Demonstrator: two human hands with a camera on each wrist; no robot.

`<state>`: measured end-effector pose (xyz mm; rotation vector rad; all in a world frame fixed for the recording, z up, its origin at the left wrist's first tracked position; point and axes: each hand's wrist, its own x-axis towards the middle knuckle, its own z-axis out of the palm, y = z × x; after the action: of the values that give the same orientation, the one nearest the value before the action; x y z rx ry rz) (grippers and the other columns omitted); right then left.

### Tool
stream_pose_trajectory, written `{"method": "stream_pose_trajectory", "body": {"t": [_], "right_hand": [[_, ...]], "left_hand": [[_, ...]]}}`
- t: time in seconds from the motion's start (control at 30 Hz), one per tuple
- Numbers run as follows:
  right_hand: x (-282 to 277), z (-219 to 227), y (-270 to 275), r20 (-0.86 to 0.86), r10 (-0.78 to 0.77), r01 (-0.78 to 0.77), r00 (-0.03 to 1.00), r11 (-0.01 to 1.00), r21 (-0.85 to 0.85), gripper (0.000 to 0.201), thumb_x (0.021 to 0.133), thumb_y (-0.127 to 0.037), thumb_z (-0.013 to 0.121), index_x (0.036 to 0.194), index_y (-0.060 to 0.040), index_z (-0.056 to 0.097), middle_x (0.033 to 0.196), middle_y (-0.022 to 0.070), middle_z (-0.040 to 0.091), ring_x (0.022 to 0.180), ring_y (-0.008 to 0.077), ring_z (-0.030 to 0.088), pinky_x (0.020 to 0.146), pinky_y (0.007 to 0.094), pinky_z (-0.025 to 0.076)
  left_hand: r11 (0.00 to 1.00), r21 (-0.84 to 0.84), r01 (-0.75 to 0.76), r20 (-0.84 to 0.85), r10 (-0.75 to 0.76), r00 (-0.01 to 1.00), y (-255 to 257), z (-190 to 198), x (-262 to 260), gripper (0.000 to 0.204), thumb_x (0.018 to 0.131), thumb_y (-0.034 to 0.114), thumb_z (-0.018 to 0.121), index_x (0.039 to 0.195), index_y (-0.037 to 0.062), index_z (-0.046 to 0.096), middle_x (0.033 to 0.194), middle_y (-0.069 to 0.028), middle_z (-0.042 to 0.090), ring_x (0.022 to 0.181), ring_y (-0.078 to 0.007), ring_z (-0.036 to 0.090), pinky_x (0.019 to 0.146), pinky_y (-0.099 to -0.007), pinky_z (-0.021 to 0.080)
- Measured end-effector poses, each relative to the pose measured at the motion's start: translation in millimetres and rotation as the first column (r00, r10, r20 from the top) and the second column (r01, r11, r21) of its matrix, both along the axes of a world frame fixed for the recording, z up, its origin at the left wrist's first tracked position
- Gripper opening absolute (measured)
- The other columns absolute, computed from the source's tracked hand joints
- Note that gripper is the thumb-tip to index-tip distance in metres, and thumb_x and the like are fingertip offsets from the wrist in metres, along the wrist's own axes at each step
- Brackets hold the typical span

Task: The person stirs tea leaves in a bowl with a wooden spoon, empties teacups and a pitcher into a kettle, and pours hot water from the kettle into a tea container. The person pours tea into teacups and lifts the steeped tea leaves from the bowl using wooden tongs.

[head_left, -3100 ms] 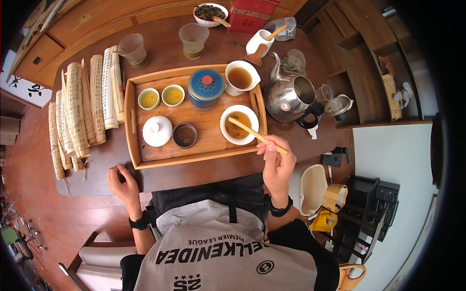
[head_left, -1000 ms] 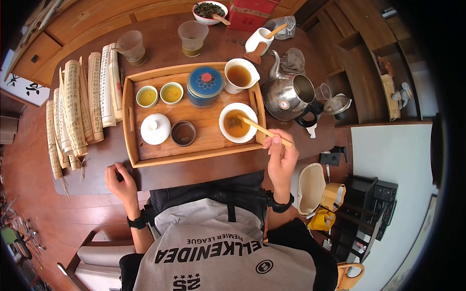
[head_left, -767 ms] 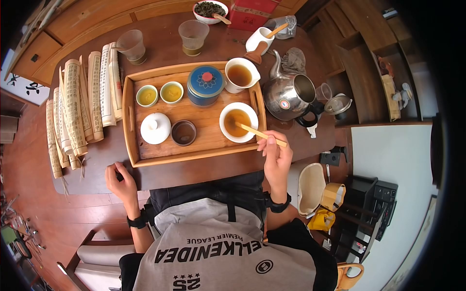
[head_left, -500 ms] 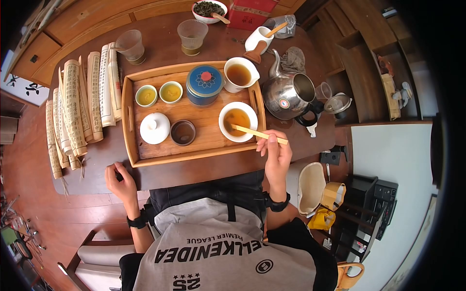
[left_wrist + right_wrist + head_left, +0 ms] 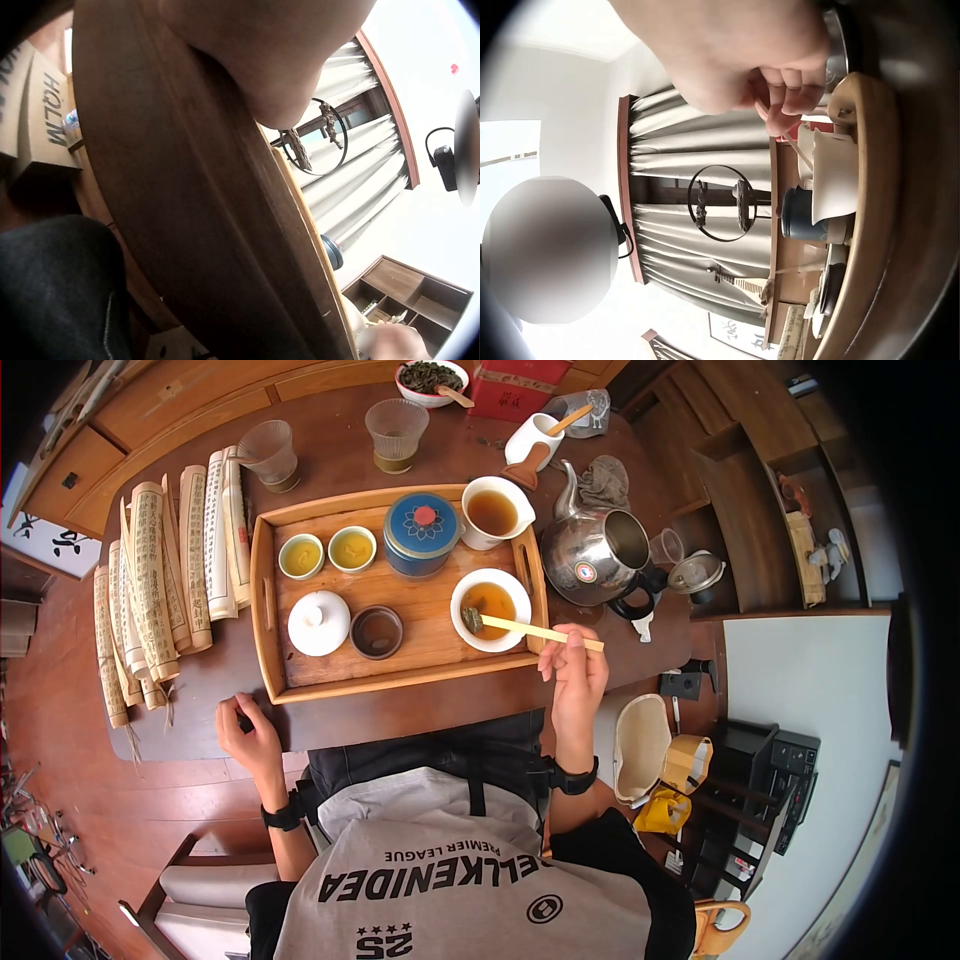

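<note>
My right hand (image 5: 576, 682) pinches a thin bamboo stick (image 5: 532, 630) between thumb and fingers. The stick's far end dips into a white bowl (image 5: 523, 586) of amber tea at the tray's right side. Wet dark tea leaves (image 5: 471, 619) gather at that tip, against the bowl's left wall. Seen from the right wrist, the stick (image 5: 798, 152) slants down into the white bowl (image 5: 832, 180). My left hand (image 5: 250, 738) rests at the table's front edge with loosely curled fingers, holding nothing visible. In the left wrist view its fingers are hidden behind the hand (image 5: 262, 45).
The wooden tray (image 5: 400, 682) also bears a white lid (image 5: 319, 624), a brown cup (image 5: 377, 633), two small tea cups (image 5: 352, 550), a blue tin (image 5: 420, 538) and a pitcher (image 5: 493, 515). A steel kettle (image 5: 590, 565) stands right, bamboo scrolls (image 5: 160, 580) left.
The bamboo stick has swept about inside the bowl, and its tip now lies toward the left wall with tea leaves bunched there. My right hand shifted slightly; the left stayed still.
</note>
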<state>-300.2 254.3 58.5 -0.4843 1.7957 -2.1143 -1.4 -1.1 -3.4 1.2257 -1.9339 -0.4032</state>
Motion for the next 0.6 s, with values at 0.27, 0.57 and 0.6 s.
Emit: {"method": "stream_pose_trajectory", "body": {"t": [0.27, 0.57, 0.6], "right_hand": [[-3.9, -1.4, 2.6, 0.116, -0.014, 0.025, 0.993, 0.995, -0.094, 0.024, 0.108, -0.021, 0.047, 0.112, -0.0003, 0.059, 0.081, 0.0069, 0.063, 0.067, 0.0113, 0.058, 0.057, 0.0229, 0.043], [-6.9, 5.1, 4.5, 0.12, -0.089, 0.104, 0.989, 0.986, -0.13, 0.026, 0.107, -0.025, 0.048, 0.112, -0.0016, 0.058, 0.078, 0.0075, 0.06, 0.066, 0.0137, 0.053, 0.058, 0.0253, 0.04], [-7.1, 6.1, 5.0, 0.121, -0.1, 0.117, 0.988, 0.983, -0.139, 0.026, 0.107, -0.025, 0.048, 0.112, -0.0015, 0.057, 0.078, 0.0077, 0.059, 0.066, 0.0139, 0.053, 0.057, 0.0255, 0.04]], "left_hand": [[1.0, -0.007, 0.007, 0.004, -0.007, 1.0, -0.3, 0.7, -0.4, 0.017, 0.096, 0.003, 0.058, 0.081, -0.0046, 0.058, 0.07, -0.0122, 0.052, 0.063, -0.0262, 0.049, 0.06, -0.0378, 0.04], [1.0, -0.021, 0.009, 0.009, -0.009, 1.0, -1.0, -0.4, -0.1, 0.018, 0.096, 0.004, 0.059, 0.081, -0.0046, 0.058, 0.07, -0.0122, 0.051, 0.063, -0.0265, 0.048, 0.059, -0.0381, 0.04], [1.0, -0.018, 0.008, 0.006, -0.008, 1.0, -0.7, 0.1, -0.6, 0.018, 0.096, 0.004, 0.059, 0.081, -0.0045, 0.058, 0.07, -0.0121, 0.051, 0.063, -0.0265, 0.048, 0.059, -0.0382, 0.039]]}}
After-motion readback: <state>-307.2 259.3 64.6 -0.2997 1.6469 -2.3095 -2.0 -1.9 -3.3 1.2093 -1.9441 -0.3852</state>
